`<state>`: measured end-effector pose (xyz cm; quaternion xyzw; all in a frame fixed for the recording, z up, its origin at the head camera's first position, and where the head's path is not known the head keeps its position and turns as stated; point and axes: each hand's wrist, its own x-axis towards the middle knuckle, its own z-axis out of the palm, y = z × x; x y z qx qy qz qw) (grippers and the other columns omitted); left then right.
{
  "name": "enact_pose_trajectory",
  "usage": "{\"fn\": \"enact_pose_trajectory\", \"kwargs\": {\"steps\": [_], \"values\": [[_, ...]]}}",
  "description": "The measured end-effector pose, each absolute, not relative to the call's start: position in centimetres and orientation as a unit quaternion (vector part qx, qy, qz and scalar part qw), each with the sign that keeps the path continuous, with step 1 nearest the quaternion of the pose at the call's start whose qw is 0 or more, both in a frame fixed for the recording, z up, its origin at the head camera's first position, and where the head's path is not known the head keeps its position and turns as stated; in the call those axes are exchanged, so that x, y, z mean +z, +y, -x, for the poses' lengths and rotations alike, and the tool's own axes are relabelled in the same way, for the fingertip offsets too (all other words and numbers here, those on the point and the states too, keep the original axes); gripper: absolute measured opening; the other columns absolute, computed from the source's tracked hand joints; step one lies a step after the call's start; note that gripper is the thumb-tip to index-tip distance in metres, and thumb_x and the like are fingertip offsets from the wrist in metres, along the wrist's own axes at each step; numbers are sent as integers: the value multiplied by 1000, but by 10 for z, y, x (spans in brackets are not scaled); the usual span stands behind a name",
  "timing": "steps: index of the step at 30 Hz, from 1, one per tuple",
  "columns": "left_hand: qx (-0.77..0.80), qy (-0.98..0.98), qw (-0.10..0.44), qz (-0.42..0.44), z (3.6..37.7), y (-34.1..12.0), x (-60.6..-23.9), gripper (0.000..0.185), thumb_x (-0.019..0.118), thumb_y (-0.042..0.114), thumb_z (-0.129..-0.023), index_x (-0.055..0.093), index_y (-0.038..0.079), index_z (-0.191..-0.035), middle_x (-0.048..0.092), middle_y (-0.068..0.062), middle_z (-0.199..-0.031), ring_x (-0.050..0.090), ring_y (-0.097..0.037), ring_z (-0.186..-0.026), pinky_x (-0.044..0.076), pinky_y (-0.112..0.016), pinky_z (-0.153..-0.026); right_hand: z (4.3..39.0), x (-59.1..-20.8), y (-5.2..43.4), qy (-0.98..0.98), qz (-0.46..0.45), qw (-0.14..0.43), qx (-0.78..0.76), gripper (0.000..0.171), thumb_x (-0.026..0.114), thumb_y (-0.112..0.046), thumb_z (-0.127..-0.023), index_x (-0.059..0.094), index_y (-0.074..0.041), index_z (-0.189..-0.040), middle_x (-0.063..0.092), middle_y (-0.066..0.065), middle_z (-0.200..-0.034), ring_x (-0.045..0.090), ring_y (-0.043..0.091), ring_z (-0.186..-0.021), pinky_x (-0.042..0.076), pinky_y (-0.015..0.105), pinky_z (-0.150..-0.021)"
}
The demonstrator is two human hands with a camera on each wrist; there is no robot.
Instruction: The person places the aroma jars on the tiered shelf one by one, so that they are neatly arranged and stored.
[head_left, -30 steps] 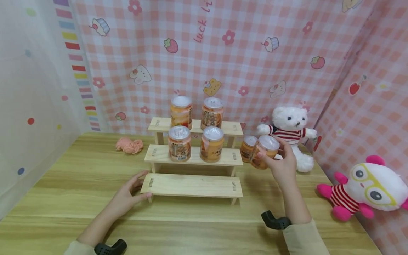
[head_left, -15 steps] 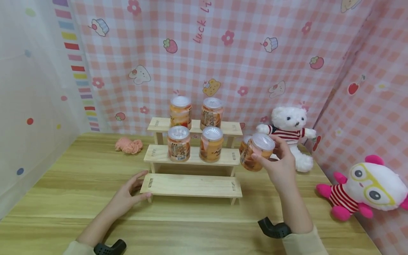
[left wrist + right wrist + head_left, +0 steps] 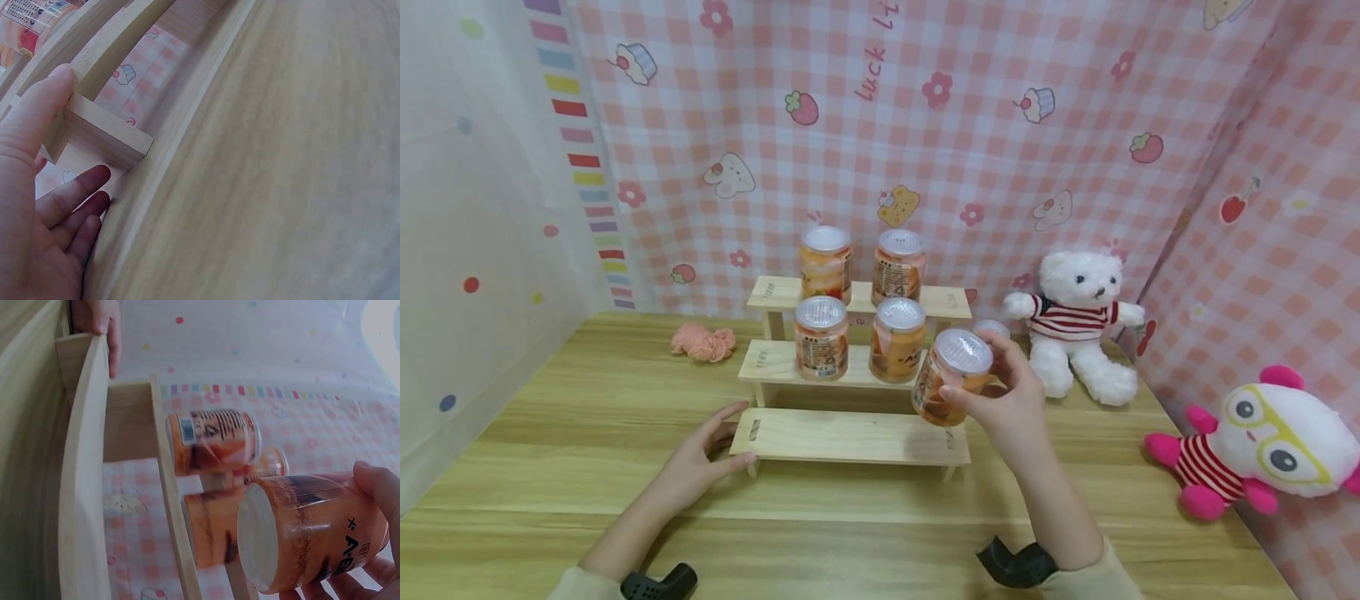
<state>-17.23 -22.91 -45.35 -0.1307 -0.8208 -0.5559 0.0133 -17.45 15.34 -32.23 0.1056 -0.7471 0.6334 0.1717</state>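
My right hand (image 3: pixel 1013 408) grips a clear-lidded jar (image 3: pixel 946 392) with orange contents, tilted, over the right end of the lowest step (image 3: pixel 842 435) of a three-tier wooden stand. The right wrist view shows the jar's pale base turned toward the stand, with thumb and fingers around its side. My left hand (image 3: pixel 694 462) holds the left end of that lowest step. Its thumb (image 3: pixel 47 103) lies on the board's edge in the left wrist view, the other fingers beside the leg. Two similar jars stand on the middle step (image 3: pixel 767 362), two on the top step (image 3: pixel 943 302).
Another jar (image 3: pixel 992 327) stands on the table right of the stand, mostly hidden behind my right hand. A white teddy bear (image 3: pixel 1078 321) sits behind it. A pink and white plush toy (image 3: pixel 1262 446) leans at the right, and a peach yarn bundle (image 3: pixel 703 343) lies at the left.
My right hand has carried the jar left and toward me, from beside the bear to over the stand's lowest step. The left hand has stayed in place.
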Motion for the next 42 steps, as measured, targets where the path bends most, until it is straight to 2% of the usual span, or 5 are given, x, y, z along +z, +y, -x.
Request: {"fn": "enact_pose_trajectory", "kwargs": {"steps": [4,17,25,34,42], "values": [[-559,-819,11,130,173,-229,-453,76,76,17,-83,35,8,-147,56,-23,-125,49,-39,-118,26,-60,-101,171,-325,141,-742,-126,162,638,68,83,6,-68,54,-4,-128,60,12,-110,56,21,-97,50,28,-75],[-554,-822,13,129,173,-229,-454,75,76,18,-84,35,8,-146,58,-22,-123,50,-39,-117,27,-61,-100,164,-339,102,-744,-195,145,622,70,88,-2,-64,57,-13,-126,63,6,-111,58,21,-96,49,36,-78],[-554,-822,15,134,174,-230,-455,75,76,18,-84,35,8,-147,58,-22,-123,51,-38,-117,29,-60,-100,160,-347,77,-740,-203,97,634,70,88,-9,-67,56,-19,-128,62,4,-112,59,23,-94,49,39,-80],[-554,-822,16,132,172,-229,-455,76,76,18,-84,35,8,-147,58,-22,-123,50,-39,-117,29,-61,-100,166,-362,55,-747,-200,78,629,73,89,-13,-66,54,-16,-131,60,1,-116,55,19,-103,47,38,-84],[-553,-823,18,131,173,-229,-456,76,76,17,-83,35,8,-146,58,-23,-123,50,-40,-117,28,-60,-100,166,-364,40,-751,-176,50,635,73,87,-5,-68,53,-11,-132,58,6,-120,56,23,-101,48,41,-84]]}}
